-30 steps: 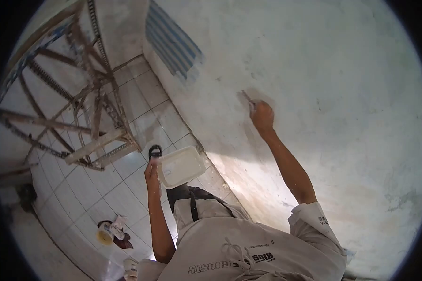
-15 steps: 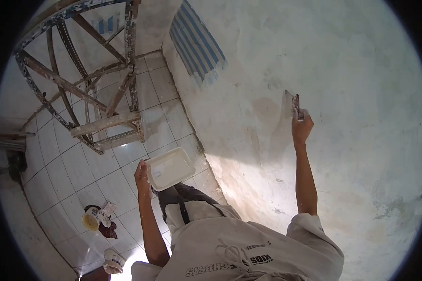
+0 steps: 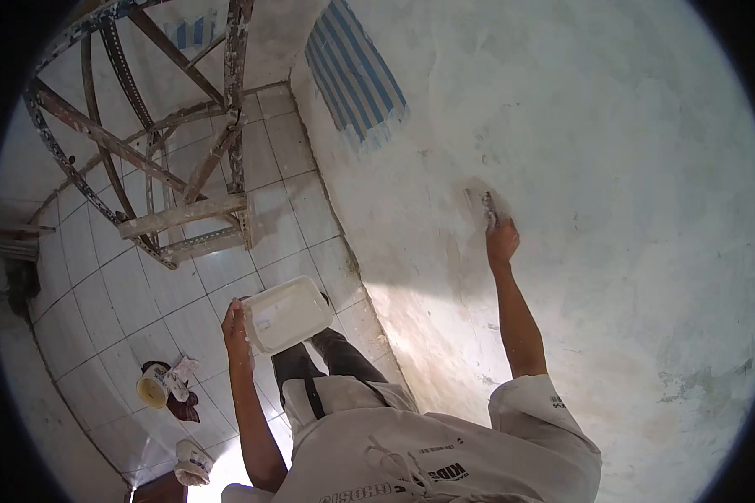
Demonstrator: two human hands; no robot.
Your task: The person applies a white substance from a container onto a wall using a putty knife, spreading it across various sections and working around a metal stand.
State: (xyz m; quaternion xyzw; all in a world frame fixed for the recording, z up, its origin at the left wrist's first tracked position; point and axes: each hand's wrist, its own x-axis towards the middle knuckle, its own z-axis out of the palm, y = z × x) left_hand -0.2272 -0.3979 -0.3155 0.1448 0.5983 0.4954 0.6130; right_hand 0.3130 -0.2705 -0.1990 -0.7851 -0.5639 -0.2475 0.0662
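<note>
My left hand (image 3: 236,329) grips the left edge of a shallow, off-white rectangular tray (image 3: 288,315), held out in front of my legs. A pale layer covers the tray's inside, with a small light patch near its left side. My right hand (image 3: 502,241) is closed around the handle of a putty knife (image 3: 488,210). The knife's blade is at the plastered wall (image 3: 579,277), over a darker damp-looking patch; whether its edge touches the surface is hard to tell.
A paint-spattered metal and wood frame (image 3: 184,205) stands on the tiled floor (image 3: 168,293) at upper left. A yellowish tub (image 3: 152,391), crumpled cloths (image 3: 180,377) and a white bag (image 3: 194,464) lie at lower left. Blue-striped covering (image 3: 356,71) remains on part of the wall.
My right hand and the putty knife have moved left and slightly down the wall onto the darker patch. My left hand and the tray have shifted a little left and down in view.
</note>
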